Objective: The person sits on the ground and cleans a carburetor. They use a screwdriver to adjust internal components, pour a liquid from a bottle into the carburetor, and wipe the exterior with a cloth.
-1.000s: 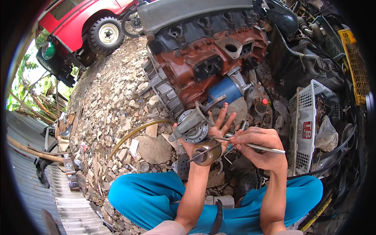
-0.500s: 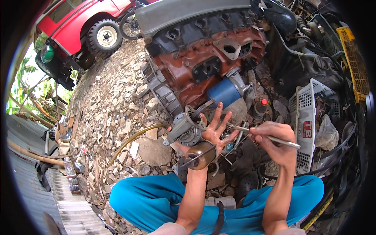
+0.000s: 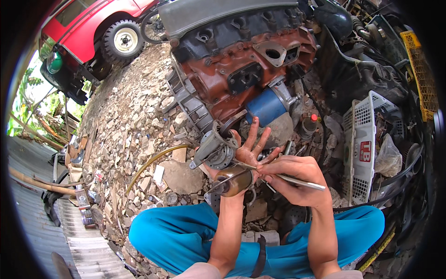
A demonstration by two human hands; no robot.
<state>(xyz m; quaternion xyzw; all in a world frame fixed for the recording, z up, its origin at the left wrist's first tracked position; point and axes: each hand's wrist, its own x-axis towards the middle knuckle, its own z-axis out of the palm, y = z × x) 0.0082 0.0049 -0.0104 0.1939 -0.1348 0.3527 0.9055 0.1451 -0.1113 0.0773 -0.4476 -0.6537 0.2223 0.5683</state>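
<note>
Stony ground (image 3: 123, 121) bears a flat slab (image 3: 181, 179) and red-capped bottle (image 3: 308, 126)

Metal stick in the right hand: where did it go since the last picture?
The right hand brought the metal stick left and a little down, back close to the left hand and the metal part. Nothing was let go. The left fingers stayed spread, and the engine stayed put.
</note>
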